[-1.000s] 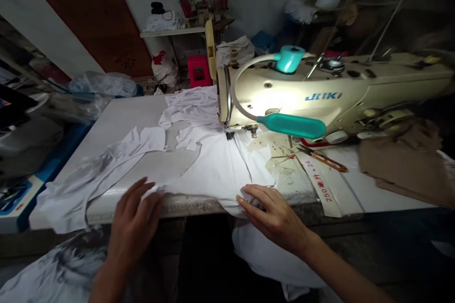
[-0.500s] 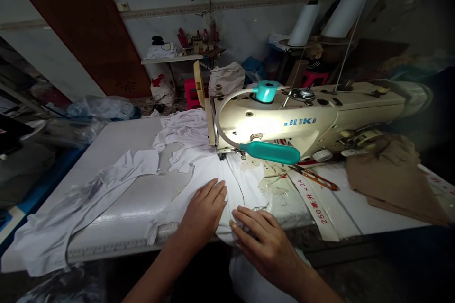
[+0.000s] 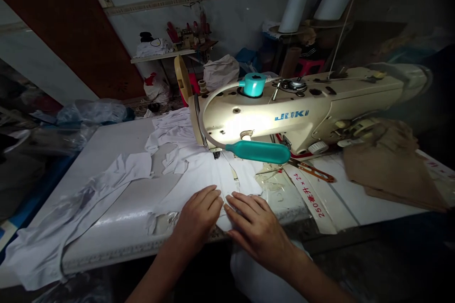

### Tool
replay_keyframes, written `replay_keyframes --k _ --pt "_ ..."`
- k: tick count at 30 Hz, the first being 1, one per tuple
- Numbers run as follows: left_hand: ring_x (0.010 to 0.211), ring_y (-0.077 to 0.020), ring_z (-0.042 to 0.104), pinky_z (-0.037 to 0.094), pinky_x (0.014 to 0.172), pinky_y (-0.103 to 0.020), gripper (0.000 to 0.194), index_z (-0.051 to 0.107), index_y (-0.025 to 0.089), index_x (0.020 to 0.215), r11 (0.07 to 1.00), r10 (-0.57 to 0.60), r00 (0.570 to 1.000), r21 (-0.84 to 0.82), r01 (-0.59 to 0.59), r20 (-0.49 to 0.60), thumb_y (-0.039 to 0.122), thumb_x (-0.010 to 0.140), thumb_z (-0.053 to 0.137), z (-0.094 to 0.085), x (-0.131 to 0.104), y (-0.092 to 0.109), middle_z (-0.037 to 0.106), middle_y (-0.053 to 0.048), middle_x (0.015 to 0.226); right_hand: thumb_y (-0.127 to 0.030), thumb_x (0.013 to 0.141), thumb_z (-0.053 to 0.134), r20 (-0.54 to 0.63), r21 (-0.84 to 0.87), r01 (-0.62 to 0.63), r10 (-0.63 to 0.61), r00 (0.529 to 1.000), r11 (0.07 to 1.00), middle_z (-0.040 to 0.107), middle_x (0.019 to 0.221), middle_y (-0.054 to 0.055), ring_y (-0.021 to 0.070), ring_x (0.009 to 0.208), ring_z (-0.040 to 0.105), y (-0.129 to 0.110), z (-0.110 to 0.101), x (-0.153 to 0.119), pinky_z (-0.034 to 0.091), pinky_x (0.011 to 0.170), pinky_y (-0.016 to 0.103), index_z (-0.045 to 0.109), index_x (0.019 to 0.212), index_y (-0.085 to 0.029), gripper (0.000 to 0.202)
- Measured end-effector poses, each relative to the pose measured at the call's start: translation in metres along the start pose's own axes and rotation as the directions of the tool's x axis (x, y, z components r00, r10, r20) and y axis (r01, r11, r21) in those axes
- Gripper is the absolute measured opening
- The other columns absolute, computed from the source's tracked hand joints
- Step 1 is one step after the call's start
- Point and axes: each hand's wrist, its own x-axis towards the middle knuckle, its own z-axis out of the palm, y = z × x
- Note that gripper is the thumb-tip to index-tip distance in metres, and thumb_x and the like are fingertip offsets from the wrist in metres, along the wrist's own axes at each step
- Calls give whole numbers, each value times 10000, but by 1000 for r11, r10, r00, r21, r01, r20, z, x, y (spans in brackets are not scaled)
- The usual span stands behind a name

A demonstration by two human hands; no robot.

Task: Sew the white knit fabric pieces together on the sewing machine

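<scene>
1. We've got both hands on the white cloth (image 3: 199, 177), which lies on the bench (image 3: 110, 139) and runs up under the presser foot (image 3: 216, 155) of the sewing machine (image 3: 256, 118). Looks to us like the flattening and lining-up step.
2. Our left hand (image 3: 199, 213) is palm-down, fingers out straight and close together, pressing the cloth. Our right hand (image 3: 261, 225) faces it, fingers partly spread and slightly bent, on the cloth too. Neither is balled up; can't tell if a thumb is pinching any fabric.
3. IMO any move from here calls for light, even pressure, no bunching, and fingertips kept short of the foot.
4. Versus half a second ago: fingertips are closer together and more level, our left a bit farther back from the foot, our right nearer it. The slit in the cloth also gapes wider.
5. Nearby: teal lamp (image 3: 263, 151) hanging over the work, orange snips (image 3: 318, 172) to the right, brown cloth (image 3: 380, 170) beyond them.
</scene>
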Motion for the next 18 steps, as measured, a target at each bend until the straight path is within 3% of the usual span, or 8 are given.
replay_keyframes --k 4,9,18 --pt "1280 -306 652 594 997 -428 270 677 107 1232 997 53 998 65 -51 -25 100 1016 517 0 -11 5 722 -137 1315 -314 1039 586 32 4 -19 19 999 1000 597 1512 111 312 1419 521 4 1 6 453 1096 531 593 1434 -179 417" --pt "1347 -340 601 585 976 -457 342 631 99 1339 992 64 998 107 -64 7 101 1029 486 1 -10 -6 668 -151 1414 -361 1030 615 49 -11 -37 38 998 999 617 1484 136 320 1393 542 11 0 21 466 1079 524 620 1410 -181 421" --pt "1320 -328 618 573 1006 -440 243 652 113 1238 988 120 991 87 -126 67 141 1036 520 -5 5 -26 713 -136 1311 -425 1029 626 125 -80 -60 70 990 995 632 1465 125 314 1362 563 22 -2 52 483 1066 509 655 1367 -178 419"
